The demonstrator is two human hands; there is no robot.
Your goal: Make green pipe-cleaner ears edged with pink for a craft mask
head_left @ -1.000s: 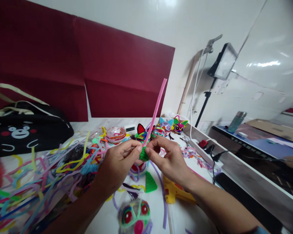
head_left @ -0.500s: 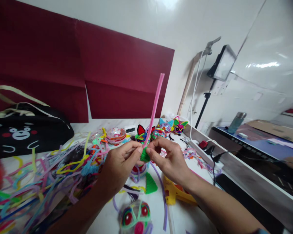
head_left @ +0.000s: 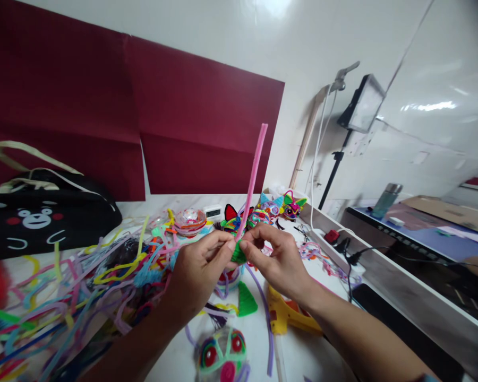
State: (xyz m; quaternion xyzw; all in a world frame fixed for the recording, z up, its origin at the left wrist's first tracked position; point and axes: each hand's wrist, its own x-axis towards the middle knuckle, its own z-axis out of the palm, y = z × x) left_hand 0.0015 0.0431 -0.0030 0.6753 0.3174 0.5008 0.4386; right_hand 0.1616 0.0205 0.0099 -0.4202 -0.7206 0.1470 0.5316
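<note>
Between my two hands is a small green fuzzy piece (head_left: 239, 253), with a long pink pipe cleaner (head_left: 255, 164) standing up from it. My left hand (head_left: 207, 265) pinches the lower end of the pipe cleaner at the green piece. My right hand (head_left: 273, 254) pinches the green piece's right edge. Both hands are closed, and the fingers hide part of the join. Below them on the table lies a second green triangular piece (head_left: 247, 300). Nearer to me sits a clear animal face (head_left: 222, 353) with red eyes and a pink nose.
Loose pipe cleaners (head_left: 63, 302) cover the left side, near a black bag (head_left: 35, 217). A yellow glue gun (head_left: 289, 313) lies by my right forearm. Finished colourful faces (head_left: 292, 206) stand at the back. A lamp (head_left: 366, 103) and cables (head_left: 354, 257) are on the right.
The pink pipe cleaner's tip has dipped slightly. Both hands keep their pinch on the green piece and pipe cleaner, hardly moving.
</note>
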